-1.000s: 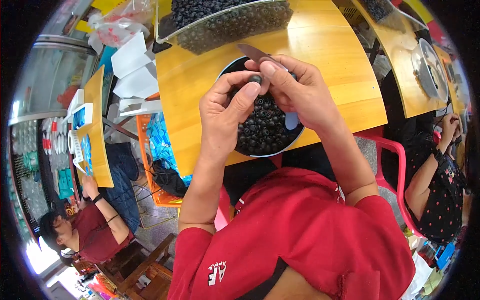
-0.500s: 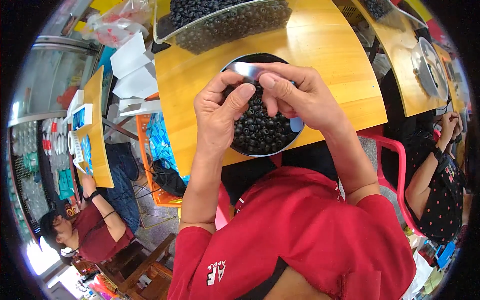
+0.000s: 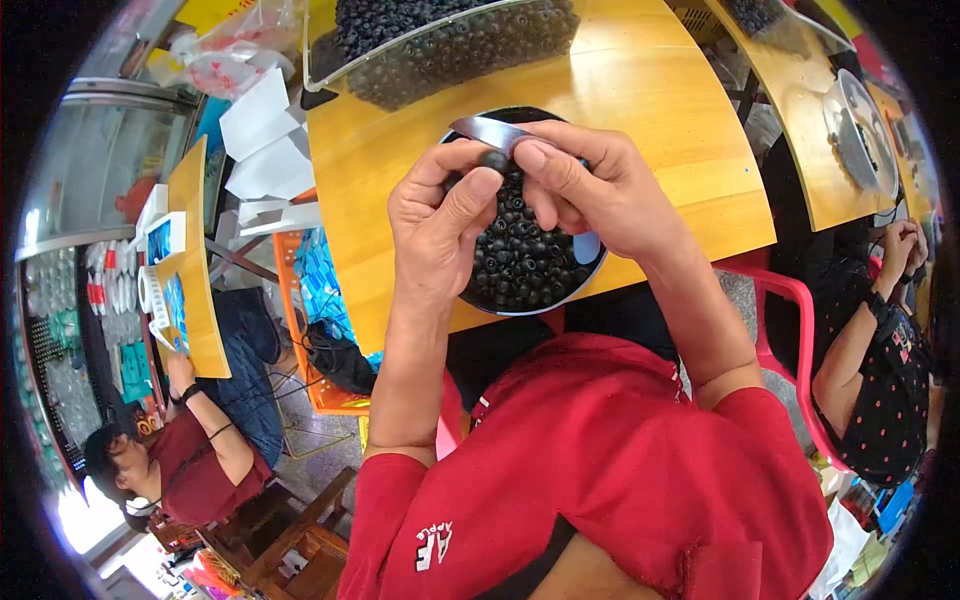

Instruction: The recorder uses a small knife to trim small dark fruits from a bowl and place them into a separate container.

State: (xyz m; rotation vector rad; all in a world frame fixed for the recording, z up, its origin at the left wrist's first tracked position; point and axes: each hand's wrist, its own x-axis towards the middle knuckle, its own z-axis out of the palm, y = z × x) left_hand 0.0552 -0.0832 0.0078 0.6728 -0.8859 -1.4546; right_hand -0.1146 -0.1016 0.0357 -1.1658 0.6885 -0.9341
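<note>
**Blade close to fingertips over the bowl**

Left hand (image 3: 440,225) pinches a dark round fruit (image 3: 494,160) above the black bowl (image 3: 590,265) at the bench's (image 3: 650,90) near edge. Right hand (image 3: 590,190) grips a knife (image 3: 490,131). Likely risks: blade slipping onto fingertips; fruit dropping.

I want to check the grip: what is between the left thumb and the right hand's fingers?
In the head view, one small dark round fruit, under the knife blade.

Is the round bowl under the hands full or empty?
Nearly full: the bowl is heaped with small dark round fruits, covering its bottom entirely.
</note>
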